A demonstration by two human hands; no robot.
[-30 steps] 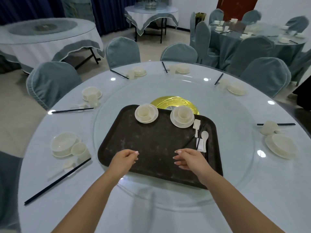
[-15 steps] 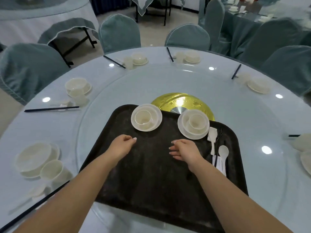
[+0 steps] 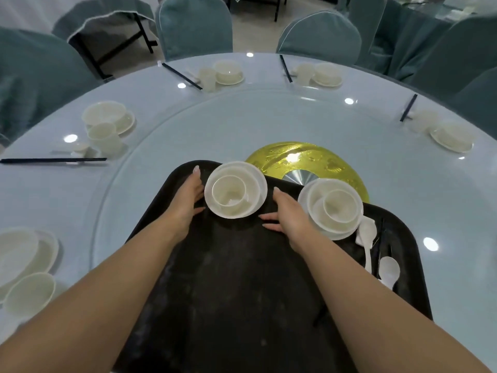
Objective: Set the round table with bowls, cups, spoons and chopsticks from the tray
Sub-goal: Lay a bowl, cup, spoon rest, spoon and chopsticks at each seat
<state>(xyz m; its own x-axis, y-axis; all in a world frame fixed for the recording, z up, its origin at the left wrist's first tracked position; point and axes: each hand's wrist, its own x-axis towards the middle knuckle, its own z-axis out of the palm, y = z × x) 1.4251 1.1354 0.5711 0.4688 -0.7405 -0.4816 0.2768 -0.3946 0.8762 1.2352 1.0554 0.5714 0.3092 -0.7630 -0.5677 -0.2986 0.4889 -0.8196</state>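
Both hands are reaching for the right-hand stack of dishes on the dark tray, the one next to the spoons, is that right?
Not quite. The head view shows the left hand and right hand on either side of the left-hand stack of dishes, not the right-hand stack beside the spoons. Both stacks do sit on the dark tray.

Light: the room is being lit evenly and brightly from overhead.
Glare: small white spots are being reflected on the glass tabletop (image 3: pixel 403 168) at 11, 12, 1 and 4 o'clock; a bright spot is being thrown off the gold centre disc (image 3: pixel 293 157).
Shadows: soft, faint shadows are being cast beneath the stacked dishes on the dark tray (image 3: pixel 242 292).
Distortion: the frame edges are being bowed by the wide lens.
Blur: the chairs (image 3: pixel 195 25) at 12 o'clock are being slightly smeared.
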